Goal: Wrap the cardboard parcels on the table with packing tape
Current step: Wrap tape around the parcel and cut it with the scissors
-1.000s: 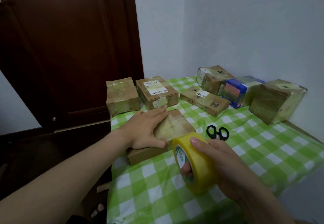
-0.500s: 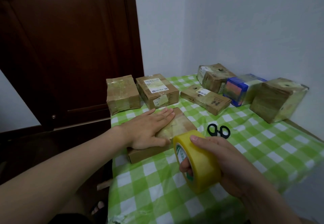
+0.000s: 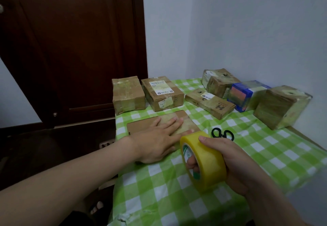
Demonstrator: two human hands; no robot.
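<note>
Nearest the lens, gripping a roll of yellow packing tape (image 3: 205,162) in the right hand (image 3: 237,165), fingers (image 3: 192,164) curled through the core and thumb hooked over the rim. Held on edge, just above the green-checked table (image 3: 274,156).

Just beyond and to the left, pressing down on a flat cardboard parcel (image 3: 141,126) with the left hand (image 3: 155,139), fingers (image 3: 174,124) straight and slightly spread, palm flat on the lid, clasping nothing. Set near the table's left edge, long axis seemingly running left to right, though partly hidden under the hand. Right end glossy, as if already taped. Near right corner directly behind the roll; touching or not, impossible to say.

Probably poised to draw tape from the roll leftward across the lid, with the right hand nearer the starting corner and the left as anchor. No loose tape end visible.

Black scissors (image 3: 223,134) just right of the parcel, close behind the roll.

Farther back, a row of six more parcels (image 3: 161,93) toward the wall, one of them blue. Behind the row's left end, a dark wooden door (image 3: 70,49).
</note>
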